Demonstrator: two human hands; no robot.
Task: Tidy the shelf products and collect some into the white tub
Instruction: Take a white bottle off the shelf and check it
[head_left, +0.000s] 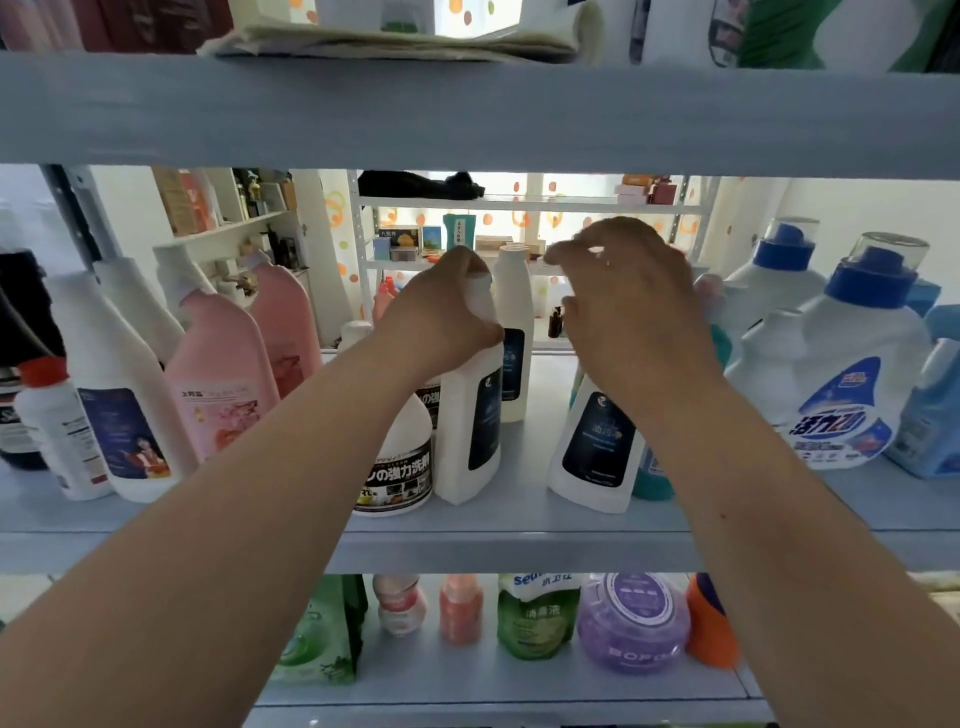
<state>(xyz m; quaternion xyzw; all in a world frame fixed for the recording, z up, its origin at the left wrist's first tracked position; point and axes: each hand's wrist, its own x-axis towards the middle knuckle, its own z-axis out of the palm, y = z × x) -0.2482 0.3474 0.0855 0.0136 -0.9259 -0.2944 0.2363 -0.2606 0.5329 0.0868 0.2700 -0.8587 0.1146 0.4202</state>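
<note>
A pale blue shelf (519, 540) crosses mid-frame, crowded with cleaning bottles in front of a bright room. At centre, the left hand (441, 322) curls round the neck of an upright white bottle (467, 431) with a dark label. Just to its right, the right hand (634, 322) hangs over the top of a tilted white bottle (592, 447); whether its fingers grip the bottle cannot be told. Pink bottles (223, 384) stand at left and blue-capped detergent jugs (841, 384) at right.

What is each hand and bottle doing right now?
white bottle, upright on the shelf
left hand, grips the white bottle's neck
leaning bottle, tilted, base on the shelf
right hand, over the leaning bottle's top; grip hidden
blue-capped jug, standing, cap on
pink bottle, standing, cap on
</note>
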